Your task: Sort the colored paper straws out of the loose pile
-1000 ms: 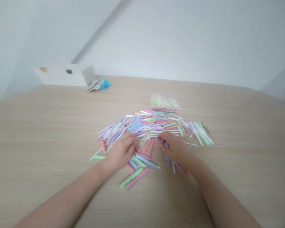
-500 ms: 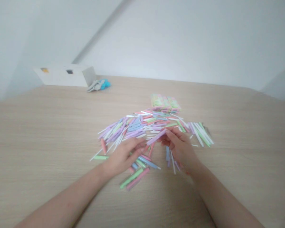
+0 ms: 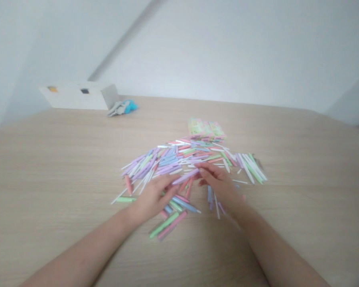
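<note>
A purple pen piece [image 3: 186, 176] slants between the two hands, just above the scattered pieces at mid-table. The right hand [image 3: 223, 189] has its grip closed on the piece's right end, thumb and fingers pinched together. The left hand [image 3: 152, 197] is at the other end, fingers bent and narrow; whether its grip bears on the piece I cannot tell. Beneath and beyond spreads a loose pile of coloured pieces [image 3: 168, 160]. Nearer lie a green piece [image 3: 164, 225] and a pink piece [image 3: 172, 226], side by side. Behind the pile sits a stack of printed packets [image 3: 206, 128] on the table [image 3: 77, 159].
</note>
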A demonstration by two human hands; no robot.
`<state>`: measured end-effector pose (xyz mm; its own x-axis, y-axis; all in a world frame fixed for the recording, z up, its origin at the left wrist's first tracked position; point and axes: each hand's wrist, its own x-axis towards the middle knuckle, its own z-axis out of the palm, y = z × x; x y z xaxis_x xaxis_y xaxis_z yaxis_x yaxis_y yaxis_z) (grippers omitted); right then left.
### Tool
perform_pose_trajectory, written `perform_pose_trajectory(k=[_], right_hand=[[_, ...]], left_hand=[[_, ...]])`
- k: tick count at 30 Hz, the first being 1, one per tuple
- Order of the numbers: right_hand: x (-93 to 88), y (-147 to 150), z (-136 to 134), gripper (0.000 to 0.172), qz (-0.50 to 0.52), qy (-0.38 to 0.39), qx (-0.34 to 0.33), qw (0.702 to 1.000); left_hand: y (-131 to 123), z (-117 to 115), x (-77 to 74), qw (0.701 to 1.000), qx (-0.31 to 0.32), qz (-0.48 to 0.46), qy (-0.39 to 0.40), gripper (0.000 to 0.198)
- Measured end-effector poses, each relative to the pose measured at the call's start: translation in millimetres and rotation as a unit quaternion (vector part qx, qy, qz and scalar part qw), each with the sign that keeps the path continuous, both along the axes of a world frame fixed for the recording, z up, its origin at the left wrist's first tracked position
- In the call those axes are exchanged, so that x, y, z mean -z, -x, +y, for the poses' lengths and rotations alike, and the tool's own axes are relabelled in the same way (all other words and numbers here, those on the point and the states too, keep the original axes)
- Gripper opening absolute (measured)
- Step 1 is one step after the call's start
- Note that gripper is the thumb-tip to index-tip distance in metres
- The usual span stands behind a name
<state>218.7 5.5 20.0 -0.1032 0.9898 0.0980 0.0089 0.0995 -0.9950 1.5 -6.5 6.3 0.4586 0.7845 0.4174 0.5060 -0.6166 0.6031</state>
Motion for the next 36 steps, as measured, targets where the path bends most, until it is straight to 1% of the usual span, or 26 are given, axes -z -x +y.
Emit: perform_pose_trajectory(k=[1, 4, 7, 9, 10, 11, 12, 13, 14, 15, 16, 17, 18, 20, 21, 22, 24, 28, 33, 36], right_hand=[[-2.3, -5, 2, 0.025, -0.002, -0.01, 0.029, 1.0], [-9.8, -27, 12, 0.023, 0.029, -0.025, 0.136, 0.99], [-15.0, -48, 21, 0.018, 0.038, -0.032, 0.237, 0.97], [-18.1, -57, 25, 0.017, 0.013, -0.037, 0.27, 0.962], [-20.2, -61, 25, 0.017, -0.016, -0.034, 0.271, 0.962], [-23.2, -64, 24, 0.017, -0.062, -0.023, 0.255, 0.965], [-26.9, -66, 22, 0.017, -0.123, -0.011, 0.222, 0.967], [-31.3, -67, 18, 0.017, -0.201, 0.001, 0.17, 0.965], [-36.1, -67, 13, 0.017, -0.287, 0.01, 0.103, 0.952], [-41.0, -67, 7, 0.017, -0.369, -0.001, 0.031, 0.929], [-45.3, -65, 1, 0.015, -0.439, -0.019, -0.021, 0.898], [-48.7, -63, -6, 0.015, -0.489, -0.026, -0.053, 0.871], [-50.8, -60, -13, 0.015, -0.518, -0.015, -0.081, 0.851], [-50.2, -53, -26, 0.021, -0.552, 0.025, -0.125, 0.824], [-47.7, -50, -30, 0.021, -0.576, 0.035, -0.141, 0.805], [-44.2, -48, -34, 0.019, -0.598, 0.032, -0.141, 0.788], [-35.7, -45, -38, 0.017, -0.626, 0.009, -0.121, 0.77], [-22.3, -43, -38, 0.015, -0.627, -0.019, -0.116, 0.77], [-13.2, -37, -34, 0.016, -0.628, -0.03, -0.119, 0.769], [-10.5, -37, -31, 0.011, -0.617, -0.025, -0.106, 0.78]], left_hand=[[1, 2, 2.1, 1.0, -0.02, -0.002, -0.006, 0.029], [3, 7, 7.1, 0.998, -0.057, -0.003, 0.01, 0.027], [5, 10, 9.1, 0.997, -0.071, -0.01, 0.024, 0.026], [5, 11, 9.3, 0.997, -0.074, -0.008, 0.026, 0.026], [5, 11, 9.3, 0.997, -0.075, -0.005, 0.024, 0.026], [6, 11, 9.2, 0.997, -0.077, -0.002, 0.02, 0.026], [6, 11, 9.1, 0.997, -0.079, 0.001, 0.015, 0.026], [6, 11, 9.2, 0.997, -0.081, 0.003, 0.01, 0.026], [6, 11, 9.3, 0.997, -0.081, 0.005, 0.008, 0.026], [6, 12, 9.4, 0.997, -0.081, 0.008, 0.007, 0.026], [6, 12, 9.6, 0.997, -0.079, 0.01, 0.007, 0.026], [6, 12, 9.7, 0.997, -0.078, 0.012, 0.008, 0.026], [6, 12, 9.8, 0.997, -0.077, 0.015, 0.009, 0.026], [6, 12, 9.8, 0.997, -0.077, 0.018, 0.013, 0.026], [6, 12, 9.6, 0.997, -0.077, 0.019, 0.016, 0.026], [6, 12, 9.4, 0.997, -0.076, 0.019, 0.019, 0.026], [6, 12, 9.0, 0.997, -0.074, 0.017, 0.026, 0.027], [6, 11, 8.5, 0.997, -0.073, 0.015, 0.032, 0.027], [6, 10, 7.3, 0.997, -0.069, 0.028, 0.023, 0.028], [5, 10, 6.7, 0.997, -0.068, 0.032, 0.011, 0.028]])
